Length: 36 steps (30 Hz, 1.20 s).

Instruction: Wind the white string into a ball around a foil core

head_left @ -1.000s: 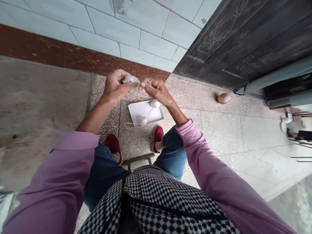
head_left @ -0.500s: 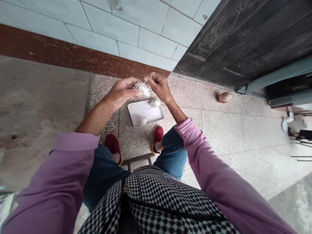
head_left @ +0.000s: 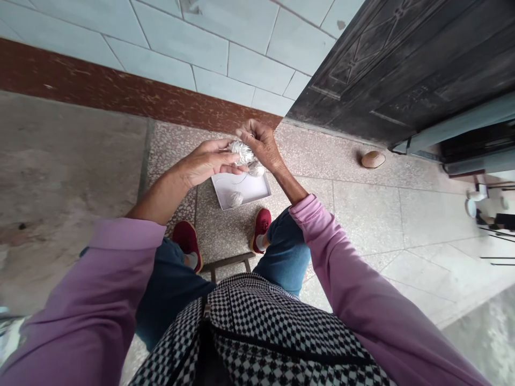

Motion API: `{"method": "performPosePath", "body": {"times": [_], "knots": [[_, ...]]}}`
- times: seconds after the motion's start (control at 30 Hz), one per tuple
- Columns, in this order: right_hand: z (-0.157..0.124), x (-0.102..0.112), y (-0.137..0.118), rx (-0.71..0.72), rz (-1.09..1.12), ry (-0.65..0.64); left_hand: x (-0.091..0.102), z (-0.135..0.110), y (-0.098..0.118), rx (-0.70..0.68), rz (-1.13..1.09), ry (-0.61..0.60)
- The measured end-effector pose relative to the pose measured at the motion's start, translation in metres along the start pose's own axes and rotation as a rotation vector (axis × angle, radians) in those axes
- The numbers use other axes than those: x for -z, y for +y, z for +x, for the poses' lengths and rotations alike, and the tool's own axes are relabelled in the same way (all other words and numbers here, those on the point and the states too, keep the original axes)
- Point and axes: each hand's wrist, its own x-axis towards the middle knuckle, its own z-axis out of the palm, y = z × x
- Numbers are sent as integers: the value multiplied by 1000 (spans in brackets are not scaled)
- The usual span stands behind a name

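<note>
Between both hands, held out over the floor, is a small ball of white yarn (head_left: 240,151). My left hand (head_left: 205,161) lies under and beside it, fingers stretched toward the ball and touching it. My right hand (head_left: 260,141) curls round the ball's far side with fingers pinched together. Below them a white tray (head_left: 253,188) rests on the floor, with one yarn ball (head_left: 235,199) lying in it and another (head_left: 257,171) at its far edge; a thin strand loops across the tray.
I sit with red shoes (head_left: 261,225) on a speckled terrazzo floor and a low stool bar (head_left: 227,262) between my legs. A tiled wall lies ahead, a dark carved door (head_left: 402,64) to the right, and a tan rounded object (head_left: 373,159) near its foot.
Both hands dropped slightly and closed in around the ball. The right hand moved from pinching the strand to wrapping over the ball; the left fingers straightened beneath it.
</note>
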Motion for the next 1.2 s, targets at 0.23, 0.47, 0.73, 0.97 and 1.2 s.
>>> {"method": "performPosePath", "body": {"times": [0.23,0.47,0.73,0.97,1.2], "knots": [[-1,-1,-7,42,21,46,-4,0,1,-63,62,99],[5,-5,1,86,9,103,-9,3,1,-64,20,207],[6,-5,11,-23,167,81,-15,1,5,-102,-3,278],[7,-9,12,23,-51,-8,1,5,12,-219,-59,334],[-15,-16,-5,102,-136,-297,28,13,10,-282,169,520]]}}
